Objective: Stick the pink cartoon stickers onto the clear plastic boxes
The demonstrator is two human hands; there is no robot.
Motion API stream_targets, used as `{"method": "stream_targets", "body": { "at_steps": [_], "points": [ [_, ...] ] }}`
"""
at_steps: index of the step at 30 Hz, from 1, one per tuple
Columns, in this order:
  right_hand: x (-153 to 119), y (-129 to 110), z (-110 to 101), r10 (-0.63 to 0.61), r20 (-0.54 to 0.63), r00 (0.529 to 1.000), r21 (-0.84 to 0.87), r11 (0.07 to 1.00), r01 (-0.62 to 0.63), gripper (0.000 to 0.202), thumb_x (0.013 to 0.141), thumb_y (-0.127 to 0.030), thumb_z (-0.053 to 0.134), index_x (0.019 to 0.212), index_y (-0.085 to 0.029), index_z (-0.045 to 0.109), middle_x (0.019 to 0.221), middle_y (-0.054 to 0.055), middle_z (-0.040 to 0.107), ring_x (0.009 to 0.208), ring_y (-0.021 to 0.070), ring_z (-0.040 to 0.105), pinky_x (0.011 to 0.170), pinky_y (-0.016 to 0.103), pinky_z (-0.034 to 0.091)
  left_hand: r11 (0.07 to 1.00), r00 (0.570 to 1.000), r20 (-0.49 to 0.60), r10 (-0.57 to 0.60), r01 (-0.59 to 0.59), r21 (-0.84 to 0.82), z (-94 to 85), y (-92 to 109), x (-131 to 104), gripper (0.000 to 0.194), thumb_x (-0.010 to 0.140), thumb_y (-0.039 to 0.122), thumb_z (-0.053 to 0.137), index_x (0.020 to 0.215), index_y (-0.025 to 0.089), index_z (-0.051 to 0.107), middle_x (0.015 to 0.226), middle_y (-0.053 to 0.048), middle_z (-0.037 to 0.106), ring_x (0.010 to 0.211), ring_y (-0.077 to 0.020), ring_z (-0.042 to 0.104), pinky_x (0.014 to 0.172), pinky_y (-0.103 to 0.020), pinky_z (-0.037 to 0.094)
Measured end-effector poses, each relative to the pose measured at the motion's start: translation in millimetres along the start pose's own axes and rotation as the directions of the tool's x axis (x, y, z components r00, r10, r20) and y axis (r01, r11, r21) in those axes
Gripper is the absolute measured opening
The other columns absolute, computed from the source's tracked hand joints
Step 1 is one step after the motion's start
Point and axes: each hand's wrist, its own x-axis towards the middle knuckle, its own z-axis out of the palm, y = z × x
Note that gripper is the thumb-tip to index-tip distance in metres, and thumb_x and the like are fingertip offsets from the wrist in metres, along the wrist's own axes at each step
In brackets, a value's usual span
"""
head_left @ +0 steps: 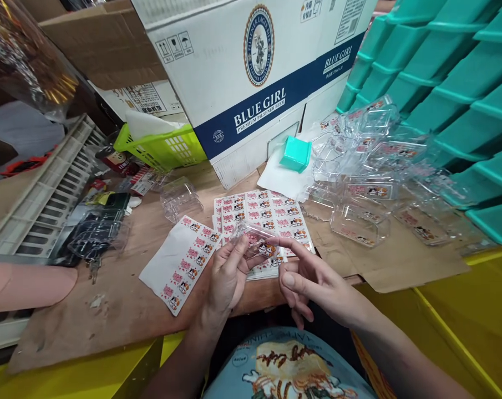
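Note:
My left hand [229,266] grips a small clear plastic box [254,235] by its left end, thumb on top. A cat sticker shows on or through the box. The index finger of my right hand [307,277] reaches to the box's right end; its other fingers are loosely curled apart and hold nothing. Under the hands lies a stack of sticker sheets [292,221] printed with cats and pink lettering. To the left, a partly used sticker sheet [179,266] has bare backing on one side.
A pile of clear plastic boxes [359,205] covers the right. Behind stand a beer carton [217,111], a teal box [295,154] and a green basket [167,147]. Teal bins [454,100] rise at the right. A pink bottle-like object [26,288] lies at the left edge.

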Motion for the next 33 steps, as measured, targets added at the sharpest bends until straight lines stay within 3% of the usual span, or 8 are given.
{"method": "stream_targets", "body": {
  "at_steps": [9, 14, 19, 22, 25, 28, 33],
  "points": [
    [1.1, 1.3, 10.6, -0.135, -0.158, 0.978, -0.252, 0.963, 0.092, 0.057, 0.092, -0.041, 0.063, 0.141, -0.025, 0.039, 0.061, -0.008, 0.048, 0.045, 0.0054, 0.045, 0.043, 0.017, 0.041, 0.997, 0.998, -0.013, 0.067, -0.067, 0.036, 5.1, -3.9, -1.2, 0.014, 0.084, 0.030, 0.070, 0.090, 0.017, 0.074, 0.101, -0.005, 0.076, 0.090, -0.0179, 0.072, 0.088, -0.035, 0.059],
    [18.2, 0.4, 8.9, -0.277, -0.375, 0.884, -0.260, 0.947, 0.187, 0.036, 0.087, -0.044, 0.067, 0.109, -0.015, 0.064, 0.052, -0.009, 0.046, 0.039, 0.0050, 0.043, 0.036, 0.016, 0.034, 0.994, 0.994, -0.014, 0.111, -0.110, 0.011, 12.7, -8.7, -3.7, 0.012, 0.085, 0.027, 0.069, 0.089, 0.018, 0.075, 0.099, -0.004, 0.076, 0.091, -0.0169, 0.071, 0.088, -0.034, 0.059],
    [32.6, 6.5, 3.5, -0.388, -0.471, 0.792, -0.313, 0.913, 0.261, 0.028, 0.084, -0.042, 0.071, 0.088, -0.014, 0.072, 0.051, -0.004, 0.057, 0.036, 0.0067, 0.046, 0.034, 0.019, 0.036, 0.995, 0.991, -0.089, 0.100, -0.102, -0.017, 16.4, -16.2, -4.6, 0.010, 0.081, 0.027, 0.073, 0.084, 0.018, 0.075, 0.094, -0.002, 0.077, 0.088, -0.0164, 0.071, 0.090, -0.036, 0.058],
    [36.0, 14.8, 0.7, -0.565, -0.455, 0.689, -0.535, 0.791, 0.296, 0.019, 0.087, -0.034, 0.067, 0.090, -0.016, 0.074, 0.065, 0.002, 0.069, 0.046, 0.0098, 0.057, 0.043, 0.022, 0.046, 0.993, 0.988, -0.105, 0.110, -0.115, -0.036, 17.8, -20.3, -4.2, 0.010, 0.079, 0.028, 0.074, 0.084, 0.019, 0.075, 0.095, -0.002, 0.077, 0.089, -0.0173, 0.071, 0.091, -0.038, 0.057],
    [37.3, 20.7, -2.6, -0.757, -0.297, 0.583, -0.794, 0.534, 0.289, 0.014, 0.090, -0.023, 0.063, 0.097, -0.018, 0.074, 0.084, 0.005, 0.076, 0.062, 0.0130, 0.067, 0.059, 0.024, 0.054, 0.990, 0.984, -0.127, 0.124, -0.132, -0.053, 19.0, -23.1, -3.5, 0.009, 0.080, 0.027, 0.073, 0.084, 0.019, 0.075, 0.096, -0.002, 0.077, 0.091, -0.0169, 0.071, 0.091, -0.037, 0.057],
    [38.7, 23.8, -6.2, -0.813, -0.174, 0.556, -0.902, 0.359, 0.242, 0.019, 0.092, -0.019, 0.059, 0.103, -0.020, 0.074, 0.090, 0.006, 0.078, 0.068, 0.0143, 0.071, 0.064, 0.025, 0.056, 0.989, 0.980, -0.155, 0.128, -0.138, -0.054, 20.3, -24.6, -2.6, 0.010, 0.079, 0.028, 0.074, 0.084, 0.019, 0.075, 0.096, -0.003, 0.077, 0.092, -0.0173, 0.071, 0.090, -0.036, 0.057],
    [40.3, 27.0, -8.7, -0.831, -0.136, 0.539, -0.939, 0.282, 0.198, 0.018, 0.093, -0.020, 0.057, 0.104, -0.020, 0.072, 0.091, 0.006, 0.078, 0.068, 0.0145, 0.072, 0.062, 0.023, 0.055, 0.985, 0.972, -0.172, 0.160, -0.169, -0.039, 21.4, -27.6, -1.3, 0.012, 0.076, 0.030, 0.077, 0.080, 0.020, 0.075, 0.095, -0.002, 0.077, 0.090, -0.0170, 0.071, 0.088, -0.034, 0.057]
  ]
}}
